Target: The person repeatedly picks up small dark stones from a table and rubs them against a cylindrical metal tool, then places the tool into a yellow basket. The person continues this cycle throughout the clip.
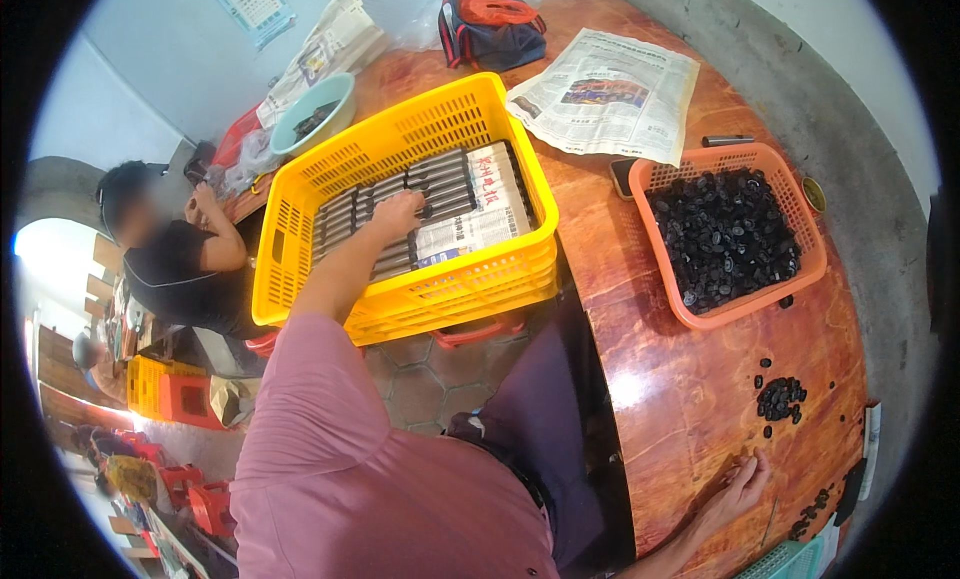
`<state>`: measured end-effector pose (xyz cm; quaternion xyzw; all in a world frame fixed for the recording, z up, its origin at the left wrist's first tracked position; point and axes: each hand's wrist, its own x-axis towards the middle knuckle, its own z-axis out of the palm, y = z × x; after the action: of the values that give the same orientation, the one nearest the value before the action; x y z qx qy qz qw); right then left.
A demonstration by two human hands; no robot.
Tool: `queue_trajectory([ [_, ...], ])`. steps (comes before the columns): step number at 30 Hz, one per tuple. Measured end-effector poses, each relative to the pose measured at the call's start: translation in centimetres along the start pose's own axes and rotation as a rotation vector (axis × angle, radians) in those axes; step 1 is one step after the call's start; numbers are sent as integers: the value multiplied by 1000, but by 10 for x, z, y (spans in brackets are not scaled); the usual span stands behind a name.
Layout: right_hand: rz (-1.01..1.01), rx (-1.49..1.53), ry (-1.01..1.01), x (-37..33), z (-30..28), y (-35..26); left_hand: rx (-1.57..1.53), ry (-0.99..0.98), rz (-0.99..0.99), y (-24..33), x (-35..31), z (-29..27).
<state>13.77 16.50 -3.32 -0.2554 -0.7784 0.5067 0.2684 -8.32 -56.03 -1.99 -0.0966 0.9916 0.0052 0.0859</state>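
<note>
My left hand (pixel 398 216) reaches into the top yellow crate (pixel 400 301), its fingers closed around one of the grey rods (pixel 446 185) with black ends. Rows of these rods lie side by side there, and a newspaper sheet (pixel 478 229) covers part of them. Over the wooden table at the lower right is my right hand (pixel 737 491), its fingers curled together. Anything pinched in its fingertips is too small to make out. Just beyond it lies a small pile of black oval pieces (pixel 780 399), with more loose black pieces (pixel 810 514) near the table edge.
An orange basket (pixel 690 315) full of small black pieces stands on the table (pixel 640 419). Behind it lie an open newspaper (pixel 610 94) and a dark bag (pixel 492 29). A pale green bowl (pixel 315 116) is beyond the crates. Another person (pixel 190 269) sits at the left.
</note>
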Motion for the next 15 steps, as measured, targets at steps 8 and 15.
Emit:
queue_trajectory([
  [8, -27, -12, -58, -3, -1, 11, -101, 176, -36, -7, 7, -21],
  [15, -71, -122, -38, -12, 0, -24, -281, 755, 535, 115, -5, -121],
])
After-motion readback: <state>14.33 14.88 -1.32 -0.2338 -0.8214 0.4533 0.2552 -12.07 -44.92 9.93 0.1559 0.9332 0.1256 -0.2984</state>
